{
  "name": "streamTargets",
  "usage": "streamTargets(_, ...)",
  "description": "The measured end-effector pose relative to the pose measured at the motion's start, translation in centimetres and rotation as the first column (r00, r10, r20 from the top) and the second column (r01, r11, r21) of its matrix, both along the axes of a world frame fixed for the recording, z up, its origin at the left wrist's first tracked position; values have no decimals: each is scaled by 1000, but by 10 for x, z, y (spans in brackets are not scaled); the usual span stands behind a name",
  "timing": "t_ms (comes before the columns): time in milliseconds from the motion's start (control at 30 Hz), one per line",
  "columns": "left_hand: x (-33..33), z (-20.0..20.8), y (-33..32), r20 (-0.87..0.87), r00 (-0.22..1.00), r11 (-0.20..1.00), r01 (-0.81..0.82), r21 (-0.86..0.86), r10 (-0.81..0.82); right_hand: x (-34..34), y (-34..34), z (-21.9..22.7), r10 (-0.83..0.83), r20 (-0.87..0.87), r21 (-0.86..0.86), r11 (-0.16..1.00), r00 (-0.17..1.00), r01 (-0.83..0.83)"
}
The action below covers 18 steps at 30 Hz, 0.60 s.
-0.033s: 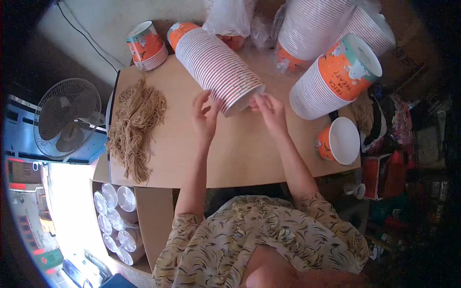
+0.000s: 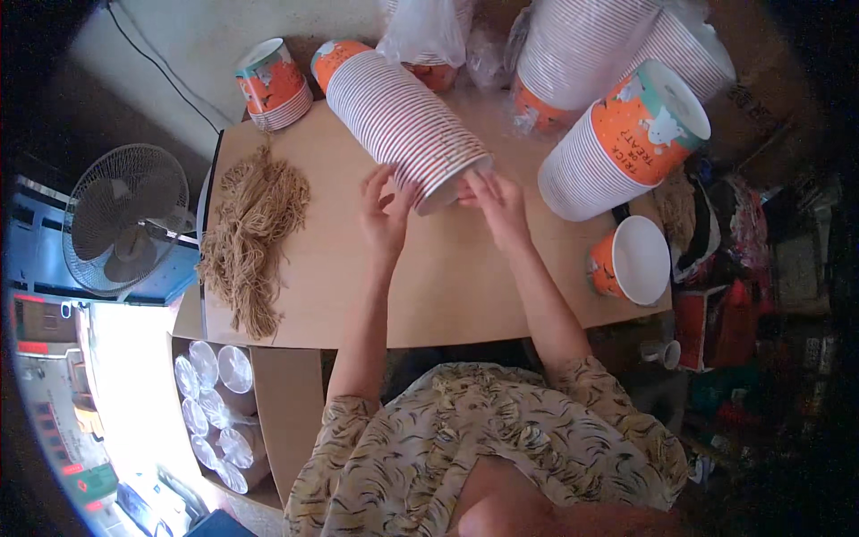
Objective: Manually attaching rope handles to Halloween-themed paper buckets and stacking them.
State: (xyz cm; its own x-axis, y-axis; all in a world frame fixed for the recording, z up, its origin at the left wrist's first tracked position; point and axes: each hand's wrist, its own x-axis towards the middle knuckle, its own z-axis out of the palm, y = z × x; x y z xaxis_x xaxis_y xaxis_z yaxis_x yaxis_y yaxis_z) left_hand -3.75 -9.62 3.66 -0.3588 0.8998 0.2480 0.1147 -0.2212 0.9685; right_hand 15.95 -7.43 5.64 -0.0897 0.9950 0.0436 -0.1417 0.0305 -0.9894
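Observation:
A long nested stack of paper buckets [image 2: 407, 121], white with red-striped rims and an orange printed end, lies slanted across the table with its open mouth toward me. My left hand [image 2: 386, 215] is at the left side of that mouth, fingers curved and apart, thumb against the rim. At the right of the mouth, my right hand [image 2: 497, 208] has its fingertips drawn together just at the opening; whatever they pinch is hidden. On the left lies a loose bundle of tan twine cords [image 2: 255, 233].
A single orange bucket [image 2: 641, 259] tips on its side at right, below an upside-down bucket stack [image 2: 617, 148]. Plastic-wrapped stacks [image 2: 582, 54] stand behind, a short stack [image 2: 274, 85] at back left. A fan [image 2: 125, 219] and a box of clear-wrapped cups [image 2: 215, 407] are left of the brown table [image 2: 429, 304].
My right hand has shifted slightly left, its fingertips closer to the stack's mouth. The left hand and the stack look almost the same.

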Motion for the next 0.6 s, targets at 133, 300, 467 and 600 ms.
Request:
streamTargets(133, 11, 8, 8, -144, 987, 988, -56, 144, 77, -26, 12, 0, 10, -270, -85, 996, 963, -34)
streamTargets(300, 8, 4, 12, -164, 987, 993, 22, 119, -2, -39, 12, -7, -33, -292, -127, 992, 956, -5)
streamTargets(467, 7, 11, 7, -276, 960, 992, 82, 100, -51, -31, 10, -18, -57, -205, -82, 996, 977, 41)
streamTargets(600, -10, 9, 13, -260, 958, 985, 150, 83, -124, -39, 0, -2, -118, -366, -128, 989, 923, 75)
